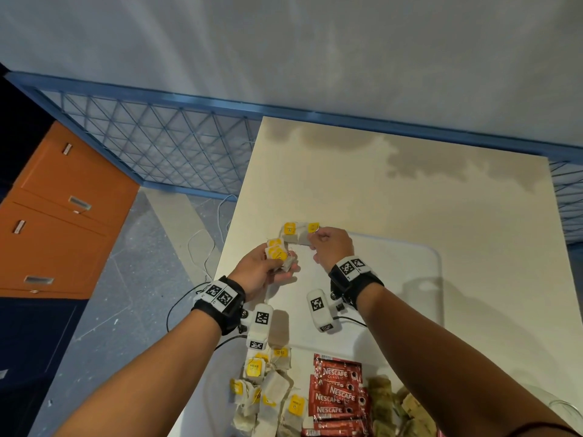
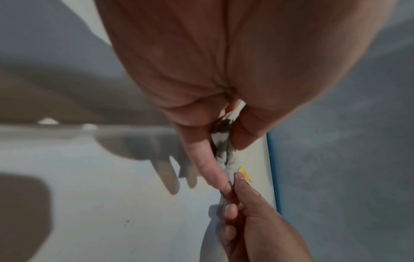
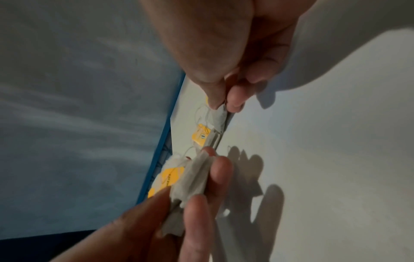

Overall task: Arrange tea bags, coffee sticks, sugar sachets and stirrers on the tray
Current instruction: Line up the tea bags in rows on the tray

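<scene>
1. Well, off the desk's [image 1: 410, 190] left edge stands an orange cabinet [image 1: 56, 216], with grey floor between them.
2. My left hand [image 1: 257, 271] hovers just inside that edge, fingers curled round a bunch of tea bags [image 1: 279, 255], their yellow tags fanned upward.
3. My right hand [image 1: 331, 246], close beside it, pinches two more tea bags [image 1: 298, 236]; their tags point away from me, long sides running left to right.
4. The white tray [image 1: 432, 279] lies under and to the right of my hands, mostly bare, with open desk beyond it.
5. Nearest me lie loose tea bags [image 1: 268, 392], then red coffee sticks [image 1: 337, 395] lying crosswise.
</scene>
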The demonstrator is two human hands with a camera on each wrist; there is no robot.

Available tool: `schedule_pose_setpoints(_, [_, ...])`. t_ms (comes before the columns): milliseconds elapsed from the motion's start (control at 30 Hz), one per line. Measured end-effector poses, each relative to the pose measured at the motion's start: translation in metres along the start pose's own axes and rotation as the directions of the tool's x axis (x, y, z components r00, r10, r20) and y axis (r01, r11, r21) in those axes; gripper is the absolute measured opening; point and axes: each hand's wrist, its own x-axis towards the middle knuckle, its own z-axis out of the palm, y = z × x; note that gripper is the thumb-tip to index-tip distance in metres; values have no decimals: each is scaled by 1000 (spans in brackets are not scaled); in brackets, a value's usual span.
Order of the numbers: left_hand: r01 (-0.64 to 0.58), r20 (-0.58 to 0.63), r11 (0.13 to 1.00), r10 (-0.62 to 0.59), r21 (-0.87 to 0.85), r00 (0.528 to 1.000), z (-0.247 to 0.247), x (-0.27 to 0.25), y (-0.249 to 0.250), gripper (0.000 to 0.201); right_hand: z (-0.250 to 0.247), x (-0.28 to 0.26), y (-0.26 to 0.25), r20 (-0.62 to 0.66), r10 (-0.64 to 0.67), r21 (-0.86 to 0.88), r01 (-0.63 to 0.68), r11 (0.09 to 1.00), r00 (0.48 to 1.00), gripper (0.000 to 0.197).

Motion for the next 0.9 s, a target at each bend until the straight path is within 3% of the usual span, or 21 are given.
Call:
schedule_pose_setpoints(267, [-18,17,997,17,72,1000,-5,-2,1,30,5,1,-3,-44,-4,-25,3,1000,999,18])
schedule_pose_setpoints(467, [-60,39,984,54,166,998,-5,-2,3,26,-3,-6,1,-86,-43,-93,35,995,995,44])
schedule_pose_setpoints(600, [-80,19,972,78,222,997,1,-2,6,22,-6,-26,2,89,-128,49,124,991,988,33])
schedule_pose_setpoints(700, [-106,16,961,105,257,994,8,-4,9,13,-7,-42,0,243,-183,140,152,979,953,16])
schedule_pose_setpoints(800, [-152,42,943,146,297,988,11,-6,11,12,-9,-49,2,314,-190,184,136,973,930,20])
schedule_pose_setpoints(900, [-174,34,924,173,342,984,11,-6,9,14,-9,-49,9,339,-211,147,170,974,917,11])
